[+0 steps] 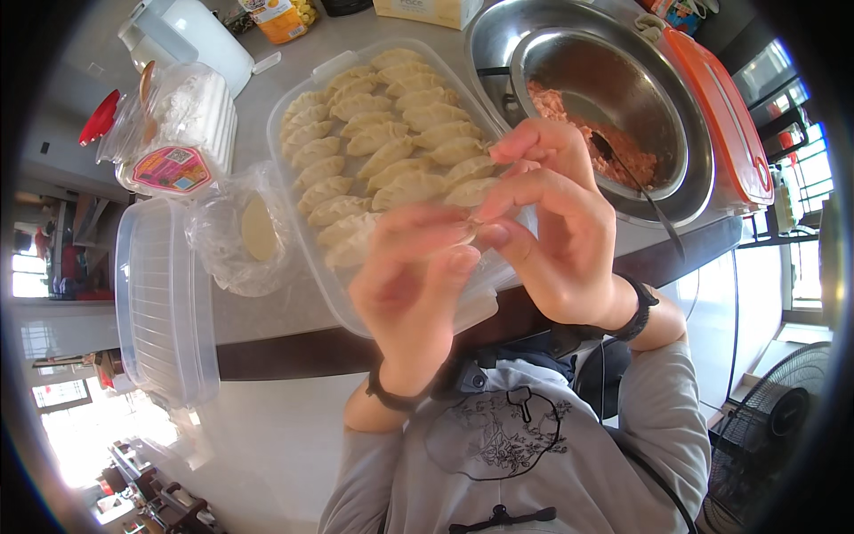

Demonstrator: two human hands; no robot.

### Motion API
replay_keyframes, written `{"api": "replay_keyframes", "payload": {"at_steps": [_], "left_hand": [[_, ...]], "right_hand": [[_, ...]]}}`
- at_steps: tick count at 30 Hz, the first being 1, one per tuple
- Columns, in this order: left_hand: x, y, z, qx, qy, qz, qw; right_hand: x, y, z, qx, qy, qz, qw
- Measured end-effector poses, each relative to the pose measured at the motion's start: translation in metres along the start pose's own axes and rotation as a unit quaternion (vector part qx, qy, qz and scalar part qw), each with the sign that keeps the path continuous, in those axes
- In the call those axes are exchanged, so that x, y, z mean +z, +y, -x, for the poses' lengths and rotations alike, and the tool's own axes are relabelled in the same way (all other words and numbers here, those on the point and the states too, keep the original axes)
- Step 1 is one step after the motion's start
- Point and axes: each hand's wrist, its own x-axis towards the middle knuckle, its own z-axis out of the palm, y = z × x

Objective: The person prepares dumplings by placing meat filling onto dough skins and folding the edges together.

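Between the fingertips of both hands is a small folded dumpling (470, 233), mostly covered by fingers. My left hand (415, 287), blurred, pinches its near left side with thumb and forefinger. On the other side my right hand (564, 227) grips the dough edge, its upper fingers curled. Both hands are above the near right part of a clear plastic container (303, 257). Rows of pleated dumplings (389, 157) lie in it; my left hand hides some of them. Left of the container, round dumpling wrappers (260, 228) rest in a crumpled plastic bag (233, 267).
A steel bowl (667, 127) of pink minced filling (624, 157), with a long-handled utensil (644, 190), sits inside a larger steel basin (490, 40). An orange-lidded box (724, 113) stands right. Left are a stacked clear container (163, 300), bagged white goods (190, 110) and a white jug (207, 40).
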Motion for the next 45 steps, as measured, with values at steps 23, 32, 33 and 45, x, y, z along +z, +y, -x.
{"api": "replay_keyframes", "payload": {"at_steps": [23,32,33,45], "left_hand": [[0.005,0.001,0.002,-0.107,0.035,0.049,0.992],[0.002,0.003,0.003,-0.102,0.07,0.076,0.989],[0.003,0.004,0.004,-0.102,0.071,0.075,0.989],[0.008,0.004,-0.001,-0.078,0.02,-0.03,0.996]], "right_hand": [[-0.005,-0.004,-0.002,0.029,-0.02,-0.044,0.998],[-0.008,-0.005,-0.006,0.03,-0.023,-0.046,0.998],[-0.009,-0.006,-0.007,0.017,-0.044,-0.003,0.999],[-0.007,-0.004,-0.005,0.039,-0.036,-0.043,0.998]]}}
